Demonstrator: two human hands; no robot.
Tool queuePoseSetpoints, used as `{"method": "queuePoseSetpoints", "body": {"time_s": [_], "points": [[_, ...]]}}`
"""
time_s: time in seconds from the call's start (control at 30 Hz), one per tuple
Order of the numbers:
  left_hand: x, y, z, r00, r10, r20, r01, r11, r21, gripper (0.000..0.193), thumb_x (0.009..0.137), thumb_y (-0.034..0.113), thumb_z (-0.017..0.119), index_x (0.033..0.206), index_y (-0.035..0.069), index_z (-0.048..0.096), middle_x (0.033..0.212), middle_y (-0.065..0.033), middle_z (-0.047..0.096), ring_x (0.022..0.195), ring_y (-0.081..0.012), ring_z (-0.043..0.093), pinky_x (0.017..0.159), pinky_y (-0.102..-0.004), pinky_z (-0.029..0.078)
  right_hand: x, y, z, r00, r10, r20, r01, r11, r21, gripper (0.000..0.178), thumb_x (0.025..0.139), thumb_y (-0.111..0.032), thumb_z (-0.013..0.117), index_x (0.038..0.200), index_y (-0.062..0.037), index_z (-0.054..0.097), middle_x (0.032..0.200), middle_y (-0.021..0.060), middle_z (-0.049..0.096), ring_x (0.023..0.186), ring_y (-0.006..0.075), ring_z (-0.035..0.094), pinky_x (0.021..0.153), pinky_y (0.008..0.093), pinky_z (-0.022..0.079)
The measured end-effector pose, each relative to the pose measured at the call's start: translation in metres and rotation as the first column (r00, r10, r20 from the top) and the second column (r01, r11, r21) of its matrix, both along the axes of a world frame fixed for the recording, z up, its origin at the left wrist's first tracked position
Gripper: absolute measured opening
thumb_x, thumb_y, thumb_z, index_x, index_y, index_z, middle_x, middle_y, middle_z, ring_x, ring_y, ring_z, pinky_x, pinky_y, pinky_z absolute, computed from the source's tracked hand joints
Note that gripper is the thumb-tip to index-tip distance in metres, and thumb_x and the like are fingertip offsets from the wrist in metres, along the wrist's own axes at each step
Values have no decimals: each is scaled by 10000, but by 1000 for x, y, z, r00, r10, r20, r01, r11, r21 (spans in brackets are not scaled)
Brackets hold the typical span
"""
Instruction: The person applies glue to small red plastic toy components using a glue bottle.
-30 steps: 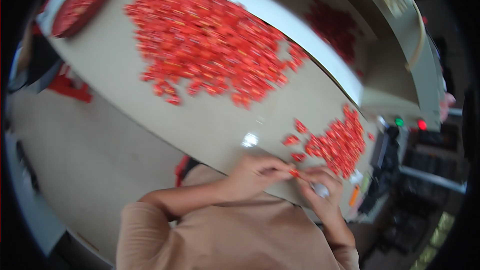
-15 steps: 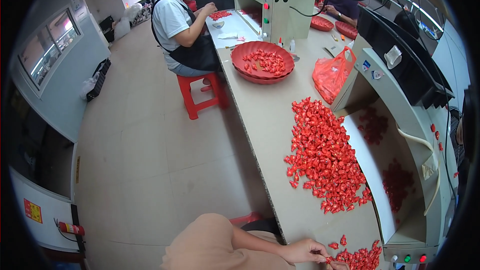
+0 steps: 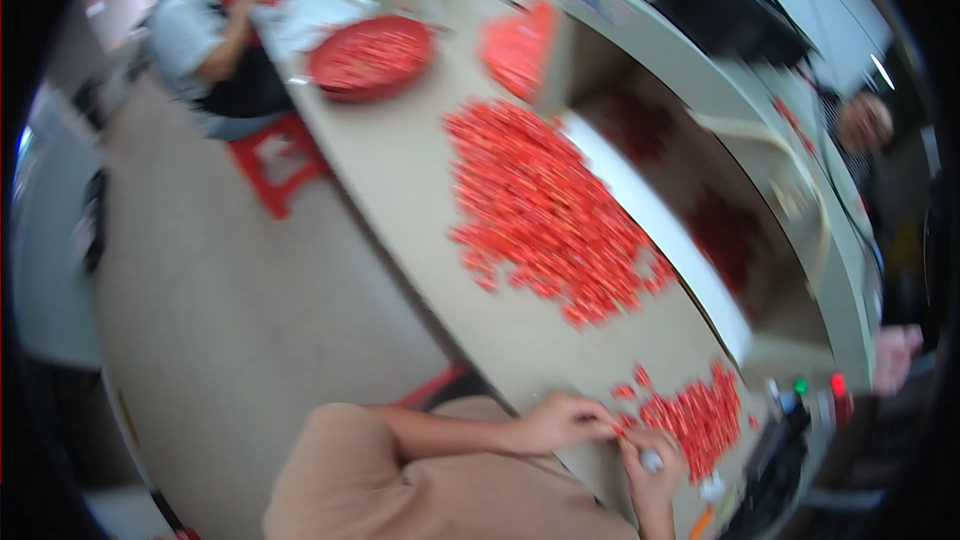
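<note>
My left hand (image 3: 562,421) reaches from the lower middle to the near edge of the beige table (image 3: 420,190), its fingertips pinched on a small red piece at the edge of a small pile of red pieces (image 3: 695,416). My right hand (image 3: 652,468) sits just below that pile, curled around a small pale object. The two hands nearly touch. The picture is blurred, so finer detail of the grip is unclear.
A large heap of red pieces (image 3: 540,210) covers the table's middle. Farther back stand a round red tray (image 3: 370,55) and a red bag (image 3: 518,45). Another person (image 3: 205,45) sits on a red stool (image 3: 280,162). A panel with green and red lights (image 3: 815,387) is at my right.
The view swung up toward the far end of the table and has come partway back down. Both hands stay together at the small pile.
</note>
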State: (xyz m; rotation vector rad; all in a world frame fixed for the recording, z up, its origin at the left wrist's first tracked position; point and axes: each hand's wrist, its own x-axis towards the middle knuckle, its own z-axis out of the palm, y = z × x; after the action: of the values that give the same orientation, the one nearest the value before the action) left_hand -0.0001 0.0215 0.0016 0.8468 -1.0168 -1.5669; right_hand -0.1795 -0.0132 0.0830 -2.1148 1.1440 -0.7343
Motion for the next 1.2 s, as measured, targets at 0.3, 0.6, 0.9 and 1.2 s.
{"method": "queuePoseSetpoints", "body": {"time_s": [0.3, 0.6, 0.9, 1.2], "points": [[0, -9, -1, 999, -4, -32, 8, 992, 125, 150, 888, 55, 633, 1021, -9, 659, 1014, -66, 678, 919, -79, 611, 819, -230, 504, -8, -8, -4, 995, -5, 99, -15, 978, 208, 217, 712, 74, 692, 911, -12, 682, 916, 120, 665, 846, 202, 657, 731, 285, 519], [-7, -4, -5, 1000, 15, -28, -12, 994, 107, 153, 888, 46, 631, 1025, -16, 653, 1031, -79, 674, 930, -88, 614, 816, -236, 508, -14, -9, -5, 995, 38, 98, -53, 985, 161, 274, 711, 98, 701, 954, -26, 678, 933, 108, 656, 792, 175, 647, 676, 268, 518], [-2, -7, -2, 1000, 8, -23, -6, 996, 85, 144, 893, 39, 619, 1021, -20, 647, 1029, -90, 673, 939, -98, 620, 819, -243, 514, -13, -8, -12, 995, 32, 96, -46, 988, 149, 289, 715, 102, 699, 969, -35, 687, 947, 106, 645, 797, 166, 643, 665, 259, 515], [-3, -6, -3, 999, 7, -46, -4, 997, 78, 138, 897, 38, 613, 1018, -20, 642, 1030, -88, 672, 940, -103, 625, 818, -245, 516, -10, -8, -6, 998, 21, 60, -31, 983, 182, 221, 708, 99, 661, 902, -7, 666, 914, 125, 655, 866, 210, 653, 716, 290, 522]]}}
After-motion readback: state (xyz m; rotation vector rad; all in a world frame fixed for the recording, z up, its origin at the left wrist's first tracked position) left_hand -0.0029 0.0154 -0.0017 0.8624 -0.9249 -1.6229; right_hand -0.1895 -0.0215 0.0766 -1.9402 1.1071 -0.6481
